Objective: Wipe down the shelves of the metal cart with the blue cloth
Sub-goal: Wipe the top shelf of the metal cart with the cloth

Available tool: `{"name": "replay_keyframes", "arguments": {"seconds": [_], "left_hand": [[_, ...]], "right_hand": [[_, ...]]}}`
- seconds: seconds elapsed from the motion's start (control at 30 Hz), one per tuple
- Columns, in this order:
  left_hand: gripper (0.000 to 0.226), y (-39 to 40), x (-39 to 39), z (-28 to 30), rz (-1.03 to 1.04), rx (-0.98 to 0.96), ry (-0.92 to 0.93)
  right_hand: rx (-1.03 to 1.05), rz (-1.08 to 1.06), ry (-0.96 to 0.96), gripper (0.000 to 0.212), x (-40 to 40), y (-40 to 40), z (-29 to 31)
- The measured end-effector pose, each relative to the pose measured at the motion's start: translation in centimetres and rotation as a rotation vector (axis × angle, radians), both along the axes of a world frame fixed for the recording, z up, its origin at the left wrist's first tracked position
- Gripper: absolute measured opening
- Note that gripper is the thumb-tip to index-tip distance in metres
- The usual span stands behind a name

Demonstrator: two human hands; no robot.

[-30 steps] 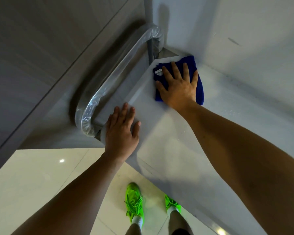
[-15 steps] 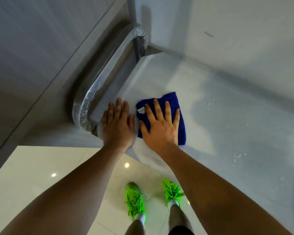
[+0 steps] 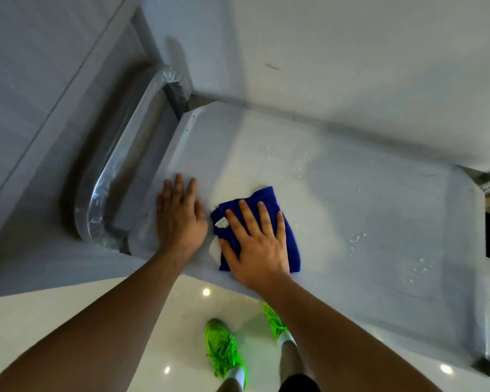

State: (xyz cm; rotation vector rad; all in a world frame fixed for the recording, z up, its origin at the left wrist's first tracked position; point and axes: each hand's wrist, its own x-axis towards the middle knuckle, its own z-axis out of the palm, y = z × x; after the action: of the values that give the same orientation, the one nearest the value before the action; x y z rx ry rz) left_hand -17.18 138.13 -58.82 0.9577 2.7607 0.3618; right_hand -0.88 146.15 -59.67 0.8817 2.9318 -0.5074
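The metal cart's top shelf (image 3: 365,210) fills the middle and right of the head view, pale grey with water droplets scattered on it. A folded blue cloth (image 3: 290,236) with a small white tag lies near the shelf's front edge. My right hand (image 3: 256,244) presses flat on the cloth, fingers spread. My left hand (image 3: 180,219) rests flat on the bare shelf just left of the cloth, near the front left corner, holding nothing.
The cart's curved handle (image 3: 108,193), wrapped in clear plastic, runs along the left end of the shelf. A grey wall (image 3: 351,66) stands right behind the cart. My feet in bright green shoes (image 3: 224,352) stand on glossy white floor tiles below the front edge.
My right hand has pulled the cloth from the far left corner back to the front edge, then slid it slightly right. The left hand has stayed planted near the front left corner.
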Motion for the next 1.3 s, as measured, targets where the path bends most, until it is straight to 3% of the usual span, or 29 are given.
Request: {"name": "replay_keyframes", "arguments": {"seconds": [0.17,0.37,0.6,1.0,1.17,1.3], "left_hand": [[0.059,2.5,1.0,-0.2,-0.035,-0.008,0.016],[0.094,3.1,1.9,-1.5,-0.065,-0.229,0.043],[0.092,3.3,2.0,-1.8,-0.052,-0.201,0.083],[0.093,3.5,2.3,-1.9,-0.053,-0.238,0.094],[0.095,4.3,2.0,-0.2,-0.030,-0.320,-0.036],[0.082,4.9,3.7,1.3,0.002,-0.331,-0.059]], "right_hand": [[0.013,-0.128,-0.020,0.064,-3.8,6.0,-0.4],[0.055,-0.213,-0.033,0.067,-8.8,14.2,-0.5],[0.071,-0.248,-0.030,0.067,-10.8,16.2,-0.6],[0.011,-0.344,-0.050,0.068,-1.2,6.5,-0.5],[-0.033,-0.380,-0.091,0.067,2.5,0.9,0.0],[-0.061,-0.383,-0.097,0.065,6.2,-3.0,0.8]]}}
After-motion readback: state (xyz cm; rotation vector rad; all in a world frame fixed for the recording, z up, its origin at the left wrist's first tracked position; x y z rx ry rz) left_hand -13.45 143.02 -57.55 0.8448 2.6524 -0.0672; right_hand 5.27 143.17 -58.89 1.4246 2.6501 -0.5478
